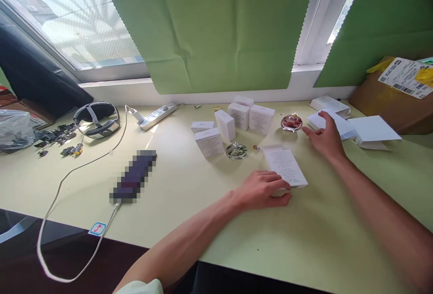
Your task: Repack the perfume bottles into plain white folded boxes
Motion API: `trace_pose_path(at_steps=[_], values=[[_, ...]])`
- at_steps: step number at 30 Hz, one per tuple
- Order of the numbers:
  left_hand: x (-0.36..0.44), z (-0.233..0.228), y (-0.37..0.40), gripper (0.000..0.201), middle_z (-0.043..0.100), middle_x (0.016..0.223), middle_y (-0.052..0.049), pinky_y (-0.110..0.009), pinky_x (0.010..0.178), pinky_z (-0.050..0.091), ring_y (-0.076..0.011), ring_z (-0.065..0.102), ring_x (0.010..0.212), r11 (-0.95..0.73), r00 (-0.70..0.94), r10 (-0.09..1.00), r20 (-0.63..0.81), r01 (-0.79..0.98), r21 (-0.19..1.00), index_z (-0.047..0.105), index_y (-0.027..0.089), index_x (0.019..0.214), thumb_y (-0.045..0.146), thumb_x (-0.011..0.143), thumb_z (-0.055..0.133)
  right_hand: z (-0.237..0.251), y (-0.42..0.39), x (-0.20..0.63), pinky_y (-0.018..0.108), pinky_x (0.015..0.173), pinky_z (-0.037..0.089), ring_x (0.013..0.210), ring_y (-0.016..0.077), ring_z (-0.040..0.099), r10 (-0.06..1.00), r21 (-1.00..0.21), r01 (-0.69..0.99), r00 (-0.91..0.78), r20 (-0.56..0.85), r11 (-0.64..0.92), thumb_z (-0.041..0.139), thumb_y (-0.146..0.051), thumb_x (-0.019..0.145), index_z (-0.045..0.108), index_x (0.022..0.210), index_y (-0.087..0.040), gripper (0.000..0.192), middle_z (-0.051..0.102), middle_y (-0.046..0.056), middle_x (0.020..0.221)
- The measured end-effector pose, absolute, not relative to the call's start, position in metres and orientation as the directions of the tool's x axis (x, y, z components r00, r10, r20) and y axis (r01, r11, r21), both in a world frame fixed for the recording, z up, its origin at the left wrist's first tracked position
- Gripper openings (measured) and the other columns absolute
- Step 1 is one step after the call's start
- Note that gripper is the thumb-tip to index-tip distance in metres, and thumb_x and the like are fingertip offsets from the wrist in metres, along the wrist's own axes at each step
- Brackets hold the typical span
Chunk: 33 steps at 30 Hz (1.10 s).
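left hand (262,190) pinching near end of flat white carton (284,166), pinning it to desk (304,240) | right hand (324,138) spread, fingertips on white sheet (333,122) beyond carton, just right of pink glass bottle (291,122)

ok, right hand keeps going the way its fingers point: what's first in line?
Likely the round red-filled glass bottle: the right hand points left and away, its fingertips just short of the bottle. Depth is unclear, so it might pass in front.

Left hand (262,190) on flat white box (285,166); right hand (323,137) near red bottle (291,122).
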<state>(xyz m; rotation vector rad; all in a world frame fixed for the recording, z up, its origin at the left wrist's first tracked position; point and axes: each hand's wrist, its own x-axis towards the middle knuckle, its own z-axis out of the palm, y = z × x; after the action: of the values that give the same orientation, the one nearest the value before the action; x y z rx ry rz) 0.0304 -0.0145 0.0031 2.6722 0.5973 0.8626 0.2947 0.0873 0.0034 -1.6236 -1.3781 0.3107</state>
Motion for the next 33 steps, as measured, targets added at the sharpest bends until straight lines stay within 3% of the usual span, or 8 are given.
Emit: trace_pose_path(at_steps=[6, 10, 15, 18, 22, 28, 31, 33], values=[[0.032, -0.002, -0.013, 0.025, 0.069, 0.070, -0.002, -0.023, 0.063, 0.047, -0.0114, 0.064, 0.064, -0.879, 0.752, 0.453, 0.479, 0.288, 0.379, 0.068, 0.016, 0.092, 0.033, 0.095, 0.049, 0.010, 0.112, 0.301, 0.034, 0.070, 0.043, 0.054, 0.0132, 0.055, 0.917, -0.715, 0.698, 0.257, 0.305, 0.042, 0.063, -0.034, 0.086, 0.064, 0.115, -0.016, 0.035, 0.072, 0.013, 0.110], [0.030, -0.003, -0.014, 0.028, 0.073, 0.084, -0.005, -0.024, 0.068, 0.050, -0.0139, 0.068, 0.074, -0.841, 0.752, 0.509, 0.420, 0.329, 0.429, 0.068, 0.018, 0.106, 0.034, 0.095, 0.047, 0.011, 0.112, 0.303, 0.035, 0.072, 0.040, 0.060, 0.0171, 0.057, 0.930, -0.726, 0.687, 0.269, 0.250, -0.003, 0.055, -0.027, 0.090, 0.063, 0.112, -0.013, 0.027, 0.069, 0.009, 0.076], [0.028, 0.000, -0.015, 0.029, 0.072, 0.083, -0.005, -0.026, 0.068, 0.050, -0.0151, 0.068, 0.075, -0.823, 0.753, 0.522, 0.401, 0.322, 0.468, 0.067, 0.019, 0.109, 0.035, 0.095, 0.048, 0.012, 0.115, 0.297, 0.032, 0.064, 0.040, 0.061, 0.0153, 0.056, 0.981, -0.770, 0.638, 0.142, 0.135, 0.013, 0.074, -0.029, 0.076, 0.054, 0.131, -0.018, 0.059, 0.074, 0.009, 0.096], [0.028, 0.003, -0.015, 0.026, 0.070, 0.079, -0.005, -0.026, 0.068, 0.050, -0.0153, 0.067, 0.073, -0.828, 0.758, 0.512, 0.403, 0.312, 0.466, 0.068, 0.019, 0.104, 0.035, 0.094, 0.050, 0.011, 0.120, 0.290, 0.032, 0.064, 0.041, 0.059, 0.0132, 0.055, 0.980, -0.782, 0.621, 0.124, 0.156, 0.046, 0.076, -0.040, 0.076, 0.062, 0.120, -0.021, 0.050, 0.071, 0.009, 0.114], [0.028, 0.005, -0.016, 0.029, 0.073, 0.086, -0.005, -0.026, 0.071, 0.051, -0.0162, 0.068, 0.079, -0.826, 0.772, 0.514, 0.374, 0.329, 0.457, 0.068, 0.019, 0.107, 0.036, 0.095, 0.048, 0.012, 0.114, 0.285, 0.033, 0.063, 0.042, 0.056, 0.0133, 0.056, 0.964, -0.817, 0.576, 0.195, 0.183, 0.038, 0.070, -0.048, 0.081, 0.066, 0.105, -0.020, 0.036, 0.072, 0.009, 0.103], [0.029, 0.006, -0.015, 0.035, 0.069, 0.122, -0.008, -0.031, 0.090, 0.050, -0.0198, 0.065, 0.105, -0.830, 0.788, 0.508, 0.348, 0.340, 0.442, 0.061, 0.019, 0.124, 0.036, 0.098, 0.045, 0.038, 0.065, 0.291, 0.028, 0.043, 0.037, 0.057, 0.0138, 0.056, 0.950, -0.894, 0.443, 0.244, 0.194, 0.069, 0.068, -0.057, 0.082, 0.062, 0.104, -0.022, 0.042, 0.069, 0.009, 0.103], [0.027, 0.015, -0.013, 0.044, 0.058, 0.140, -0.009, -0.038, 0.101, 0.045, -0.0235, 0.057, 0.118, -0.800, 0.757, 0.577, 0.307, 0.448, 0.399, 0.048, 0.019, 0.139, 0.036, 0.098, 0.046, 0.057, 0.035, 0.287, 0.029, 0.044, 0.047, 0.060, 0.0139, 0.060, 0.966, -0.928, 0.351, 0.165, 0.197, 0.129, 0.070, -0.056, 0.080, 0.063, 0.103, -0.025, 0.039, 0.066, 0.006, 0.111], [0.024, 0.028, -0.007, 0.042, 0.063, 0.133, -0.010, -0.041, 0.100, 0.044, -0.0253, 0.056, 0.117, -0.766, 0.726, 0.634, 0.266, 0.545, 0.339, 0.049, 0.018, 0.138, 0.032, 0.099, 0.044, 0.062, 0.021, 0.281, 0.034, 0.053, 0.058, 0.060, 0.0134, 0.060, 0.980, -0.960, 0.240, 0.100, 0.171, 0.142, 0.073, -0.054, 0.079, 0.064, 0.102, -0.026, 0.037, 0.063, 0.003, 0.109]])
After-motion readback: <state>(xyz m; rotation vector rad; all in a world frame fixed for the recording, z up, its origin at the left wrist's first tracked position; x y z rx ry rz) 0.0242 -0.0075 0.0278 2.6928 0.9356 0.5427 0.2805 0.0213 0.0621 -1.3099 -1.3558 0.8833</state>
